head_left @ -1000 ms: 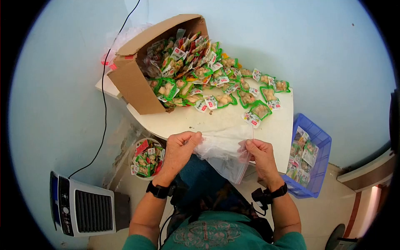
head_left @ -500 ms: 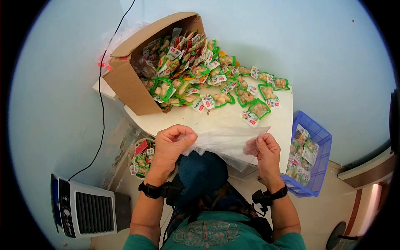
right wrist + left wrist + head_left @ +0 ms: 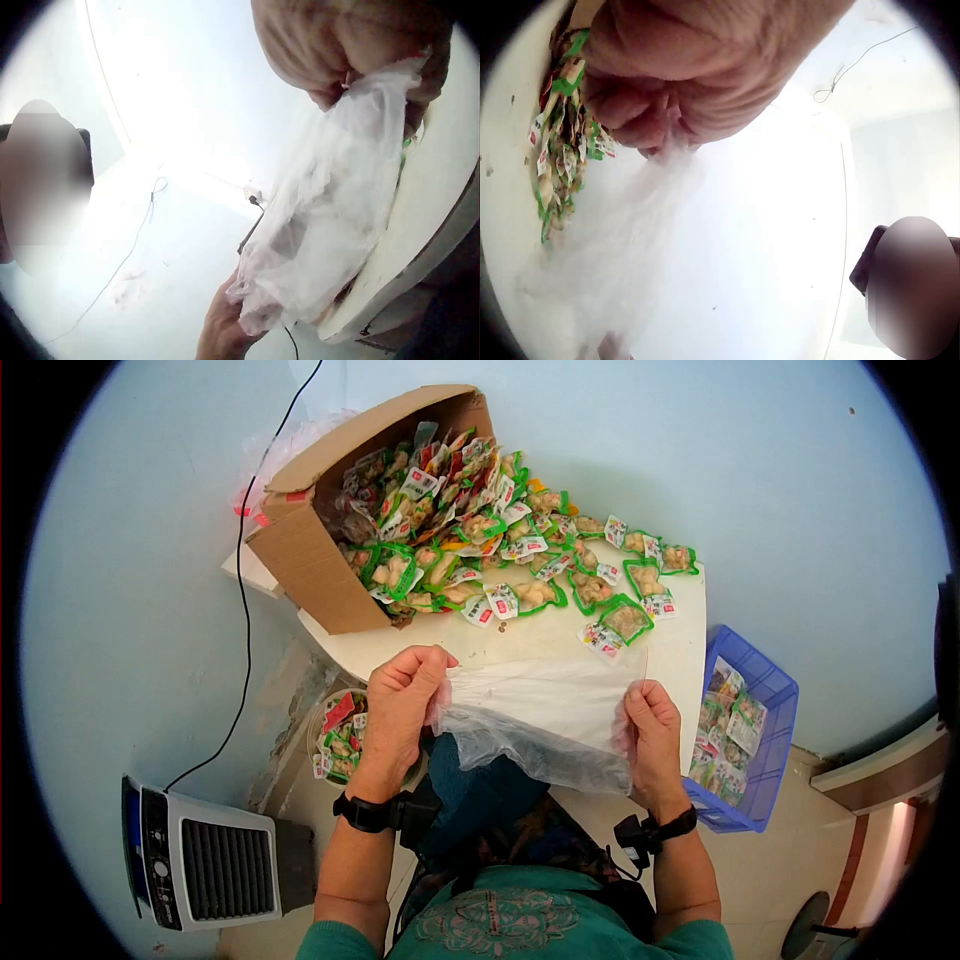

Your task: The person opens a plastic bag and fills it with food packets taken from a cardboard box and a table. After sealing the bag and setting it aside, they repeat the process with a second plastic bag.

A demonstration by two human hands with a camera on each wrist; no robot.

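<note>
A clear plastic bag (image 3: pixel 540 710) is stretched between both hands over the table's front edge. My left hand (image 3: pixel 402 695) pinches one end of it, thumb against curled fingers. At the other end my right hand (image 3: pixel 655 730) grips the bag near its edge. In the right wrist view the bag (image 3: pixel 322 202) hangs as a crumpled, see-through sheet from one hand to the other. Beyond the hands, small snack packets (image 3: pixel 535 595) with green borders lie heaped on the white table (image 3: pixel 400 648), spilling from a cardboard box (image 3: pixel 325 575) tipped on its side.
A blue plastic basket (image 3: pixel 765 760) with packets stands right of the table. On the left, a round bucket (image 3: pixel 318 730) holds more packets, with a white air cooler (image 3: pixel 215 860) nearby. A black cable (image 3: pixel 246 630) hangs down the wall.
The hands have moved apart, left hand leftward and right hand rightward, pulling the bag wider. Its lower side now drapes in a long fold. The packets lie as before.
</note>
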